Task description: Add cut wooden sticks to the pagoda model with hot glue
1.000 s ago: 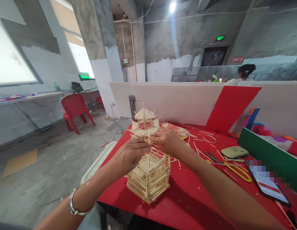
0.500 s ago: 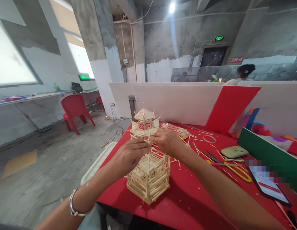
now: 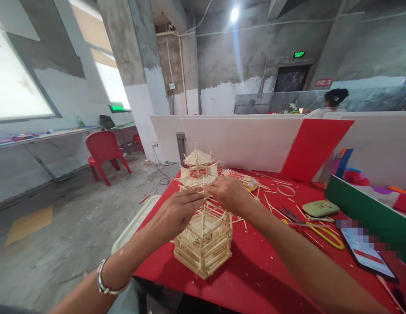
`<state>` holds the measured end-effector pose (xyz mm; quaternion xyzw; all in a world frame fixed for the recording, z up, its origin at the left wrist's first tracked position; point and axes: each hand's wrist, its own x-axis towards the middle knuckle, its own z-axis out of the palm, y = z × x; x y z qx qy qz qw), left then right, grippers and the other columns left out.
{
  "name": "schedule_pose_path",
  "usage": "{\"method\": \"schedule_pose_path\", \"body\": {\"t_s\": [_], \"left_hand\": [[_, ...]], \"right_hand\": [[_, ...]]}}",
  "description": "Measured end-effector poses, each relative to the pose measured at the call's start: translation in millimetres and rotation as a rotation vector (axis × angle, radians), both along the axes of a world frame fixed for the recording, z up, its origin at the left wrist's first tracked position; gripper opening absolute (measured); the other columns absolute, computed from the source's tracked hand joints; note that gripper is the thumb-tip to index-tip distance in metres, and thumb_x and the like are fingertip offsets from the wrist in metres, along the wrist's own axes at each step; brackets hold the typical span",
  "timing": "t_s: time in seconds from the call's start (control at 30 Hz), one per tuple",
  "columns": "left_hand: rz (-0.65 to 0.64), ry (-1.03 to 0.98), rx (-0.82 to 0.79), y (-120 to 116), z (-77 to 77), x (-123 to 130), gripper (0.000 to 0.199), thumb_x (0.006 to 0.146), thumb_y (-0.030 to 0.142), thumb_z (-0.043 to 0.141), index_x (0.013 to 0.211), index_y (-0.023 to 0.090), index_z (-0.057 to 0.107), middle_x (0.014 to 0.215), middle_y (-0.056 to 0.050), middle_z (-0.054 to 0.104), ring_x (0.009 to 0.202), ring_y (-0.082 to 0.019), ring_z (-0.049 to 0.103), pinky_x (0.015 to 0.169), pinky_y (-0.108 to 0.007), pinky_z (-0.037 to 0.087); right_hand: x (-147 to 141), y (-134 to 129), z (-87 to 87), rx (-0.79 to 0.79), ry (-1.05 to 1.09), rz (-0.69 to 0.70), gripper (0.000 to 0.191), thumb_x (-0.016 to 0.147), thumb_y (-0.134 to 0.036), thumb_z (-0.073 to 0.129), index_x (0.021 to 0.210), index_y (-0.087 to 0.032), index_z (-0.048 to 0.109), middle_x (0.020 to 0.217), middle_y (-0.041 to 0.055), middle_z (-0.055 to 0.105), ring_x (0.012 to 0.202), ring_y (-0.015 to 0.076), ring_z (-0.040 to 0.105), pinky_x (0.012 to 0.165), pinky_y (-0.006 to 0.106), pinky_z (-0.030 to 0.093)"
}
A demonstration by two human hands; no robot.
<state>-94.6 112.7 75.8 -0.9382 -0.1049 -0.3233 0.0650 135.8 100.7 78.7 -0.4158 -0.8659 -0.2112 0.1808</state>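
Observation:
A many-sided pagoda model [image 3: 203, 250] of thin pale wooden sticks stands upright on the red tabletop, with tiered roofs above a wide latticed base. At its middle level, my left hand [image 3: 178, 211] comes in from the left, fingers held together and tips at the front corner post. Facing it from the right, my right hand [image 3: 227, 192] is closed in a pinch on a thin wooden stick at the same corner. The fingertips of both hands nearly meet there. What lies between my left fingertips is hidden by the fingers.
Loose sticks and a packet of sticks [image 3: 239, 176] lie behind the model. To the right are yellow-handled scissors [image 3: 327, 235], a tape ring [image 3: 286, 190], a green case [image 3: 321, 207] and a phone [image 3: 368, 250]. White panels [image 3: 239, 141] border the table's back.
Both hands keep almost the same place at the model's middle level, with only slight finger movement. The whole view has shifted slightly.

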Motion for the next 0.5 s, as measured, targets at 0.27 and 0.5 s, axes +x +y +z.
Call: {"method": "schedule_pose_path", "body": {"t_s": [0.27,0.5], "left_hand": [[0.19,-0.255,-0.046,-10,5.6,-14,0.038,0.093,0.007,0.054,0.127,0.023,0.065,0.127,-0.009,0.07,0.121,-0.021,0.062,0.104,-0.04,0.049],[0.58,-0.657,-0.148,-39,-23.1,-37,0.022,0.095,0.024,0.059,0.111,0.021,0.073,0.119,-0.007,0.073,0.113,-0.021,0.066,0.105,-0.039,0.048]], "right_hand": [[26,-15,-2.9,0.022,0.329,-0.068,0.027,0.098,-0.025,0.054,0.115,-0.019,0.074,0.098,0.0071,0.077,0.088,0.0188,0.067,0.078,0.03,0.046],[54,-80,-48.2,0.041,0.821,-0.158,0.026,0.097,-0.032,0.056,0.113,-0.022,0.074,0.109,0.0063,0.077,0.099,0.0208,0.071,0.092,0.036,0.054]]}}
